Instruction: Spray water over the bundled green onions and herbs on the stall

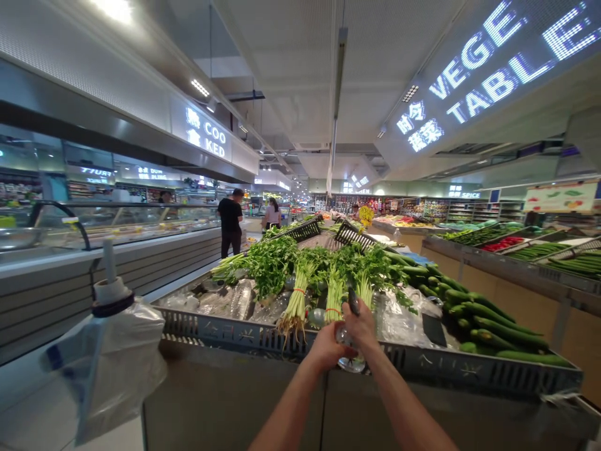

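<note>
Clear plastic bottle point(352, 364) at five o'clock, at the near edge of a supermarket produce stand point(244, 388) that spreads before you across the bottom half of the dial. Overhead at two o'clock, a lit "VEGETABLE" sign point(493, 59) hangs above the aisle; at nine, a glass-fronted counter point(154, 228) runs back past a person in black point(230, 216). A pale plastic bag point(124, 351) hangs from a holder at eight o'clock. Long green vegetables point(491, 316) lie piled at four, while leafy green bunches point(295, 307) line the stand from six to five, stalks toward you, red bands around two of them. Both your forearms reach in from six. Your left hand point(323, 346) is curled around the bottle, and your right hand point(361, 322), just beside it, is closed on a small dark object point(353, 302); whether that piece joins the bottle, you cannot tell from here.
</note>
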`<state>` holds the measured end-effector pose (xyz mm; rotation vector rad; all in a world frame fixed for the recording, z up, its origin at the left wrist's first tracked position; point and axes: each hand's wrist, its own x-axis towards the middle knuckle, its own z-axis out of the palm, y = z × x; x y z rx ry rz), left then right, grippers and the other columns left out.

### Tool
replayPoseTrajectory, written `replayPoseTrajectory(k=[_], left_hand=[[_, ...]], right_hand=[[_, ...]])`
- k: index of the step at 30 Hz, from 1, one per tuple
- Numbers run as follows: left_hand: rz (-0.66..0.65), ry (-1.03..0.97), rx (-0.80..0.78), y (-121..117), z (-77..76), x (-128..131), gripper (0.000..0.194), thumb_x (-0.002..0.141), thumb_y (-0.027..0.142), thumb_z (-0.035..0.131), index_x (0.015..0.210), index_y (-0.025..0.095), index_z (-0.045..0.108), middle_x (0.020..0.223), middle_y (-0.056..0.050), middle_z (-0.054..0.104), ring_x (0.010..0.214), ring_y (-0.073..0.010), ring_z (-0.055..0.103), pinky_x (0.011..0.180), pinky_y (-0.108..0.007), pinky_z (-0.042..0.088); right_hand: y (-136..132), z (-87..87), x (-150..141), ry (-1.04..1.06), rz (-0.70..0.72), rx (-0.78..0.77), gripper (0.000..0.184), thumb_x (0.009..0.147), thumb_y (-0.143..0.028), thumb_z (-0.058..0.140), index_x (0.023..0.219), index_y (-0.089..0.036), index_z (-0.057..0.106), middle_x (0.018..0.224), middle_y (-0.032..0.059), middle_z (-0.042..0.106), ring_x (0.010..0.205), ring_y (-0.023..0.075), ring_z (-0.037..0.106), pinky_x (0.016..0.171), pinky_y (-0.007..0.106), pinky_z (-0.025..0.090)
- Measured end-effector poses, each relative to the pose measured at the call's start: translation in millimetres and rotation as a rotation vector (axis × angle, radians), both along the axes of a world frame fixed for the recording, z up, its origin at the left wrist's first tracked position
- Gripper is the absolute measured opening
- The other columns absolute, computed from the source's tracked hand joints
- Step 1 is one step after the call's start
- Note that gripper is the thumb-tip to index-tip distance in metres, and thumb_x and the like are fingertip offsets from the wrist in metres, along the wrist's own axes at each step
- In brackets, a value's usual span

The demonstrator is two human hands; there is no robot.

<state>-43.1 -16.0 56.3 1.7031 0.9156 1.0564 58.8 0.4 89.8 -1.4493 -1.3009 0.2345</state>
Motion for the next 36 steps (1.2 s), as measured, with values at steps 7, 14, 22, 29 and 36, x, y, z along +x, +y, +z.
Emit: replayPoseTrajectory(k=[7, 14, 22, 29, 36], left_hand=[[-0.02, -0.038, 0.11, 1, 3.7, 9, 0.06, 0.044, 0.008, 0.071, 0.1, 0.017, 0.053, 0.094, -0.002, 0.06, 0.086, -0.0197, 0.054, 0.078, -0.028, 0.042], [-0.041, -0.078, 0.167, 3, 21.8, 5, 0.064, 0.043, 0.009, 0.073, 0.102, 0.018, 0.051, 0.097, -0.003, 0.059, 0.09, -0.0195, 0.053, 0.082, -0.028, 0.04], [-0.098, -0.044, 0.128, 17, 20.9, -4, 0.059, 0.043, 0.012, 0.073, 0.099, 0.017, 0.053, 0.09, -0.001, 0.061, 0.084, -0.0186, 0.054, 0.076, -0.027, 0.043], [-0.132, -0.075, 0.138, 29, 24.4, -12, 0.065, 0.043, 0.01, 0.072, 0.104, 0.018, 0.051, 0.101, -0.003, 0.059, 0.091, -0.0202, 0.053, 0.081, -0.028, 0.041], [-0.176, -0.085, 0.137, 40, 23.6, -19, 0.062, 0.043, 0.011, 0.072, 0.101, 0.019, 0.053, 0.094, -0.001, 0.06, 0.088, -0.0193, 0.054, 0.081, -0.028, 0.041]], right_hand=[[-6, 5.5, 8, 0.052, -0.012, 0.094, 0.022, 0.065, -0.041, 0.045, 0.07, -0.021, 0.052, 0.055, -0.0006, 0.055, 0.053, 0.0149, 0.05, 0.052, 0.025, 0.035], [-7, 23.1, 4, 0.052, -0.018, 0.191, 0.026, 0.067, -0.044, 0.043, 0.074, -0.02, 0.051, 0.06, -0.0002, 0.056, 0.055, 0.0142, 0.05, 0.054, 0.025, 0.037], [8, 17.2, -1, 0.042, -0.103, 0.145, 0.021, 0.066, -0.041, 0.044, 0.067, -0.021, 0.048, 0.056, -0.0003, 0.054, 0.053, 0.0142, 0.049, 0.051, 0.025, 0.035], [14, 23.4, -9, 0.042, -0.125, 0.144, 0.024, 0.066, -0.044, 0.044, 0.07, -0.021, 0.05, 0.061, 0.0007, 0.057, 0.055, 0.0147, 0.052, 0.052, 0.025, 0.037], [24, 18.7, -15, 0.034, -0.17, 0.148, 0.024, 0.067, -0.045, 0.044, 0.068, -0.021, 0.048, 0.057, 0.0002, 0.055, 0.052, 0.0142, 0.05, 0.05, 0.024, 0.036]])
